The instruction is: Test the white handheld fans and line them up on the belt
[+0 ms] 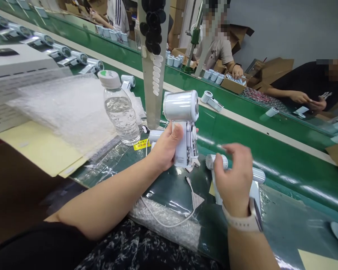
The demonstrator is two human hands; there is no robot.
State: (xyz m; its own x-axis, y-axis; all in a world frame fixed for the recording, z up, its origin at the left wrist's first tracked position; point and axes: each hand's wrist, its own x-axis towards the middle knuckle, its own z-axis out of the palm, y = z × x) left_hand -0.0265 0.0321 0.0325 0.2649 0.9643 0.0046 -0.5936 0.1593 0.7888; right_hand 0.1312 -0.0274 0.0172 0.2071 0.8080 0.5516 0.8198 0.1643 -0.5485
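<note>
In my left hand [169, 144] is a pale blue handheld device [180, 107], held upright by its flat handle. Its glossy drum-shaped head points sideways, and my thumb presses on the handle's face. My right hand [236, 172], slightly blurred, hovers to the right with thumb and fingers apart and nothing visible in it. Behind and below that hand lie similar devices, one with a silvery round head [211, 161], partly hidden by the hand. A white cable [174, 225] curls over the work surface beneath my hands.
A water bottle [121, 112] stands left of a metal post [153, 86] bearing black and white discs. Bubble wrap [169, 223] lies at the front edge. A green conveyor [284, 146] crosses behind, carrying another device [212, 100]. Several people work across it, near a cardboard box [233, 86].
</note>
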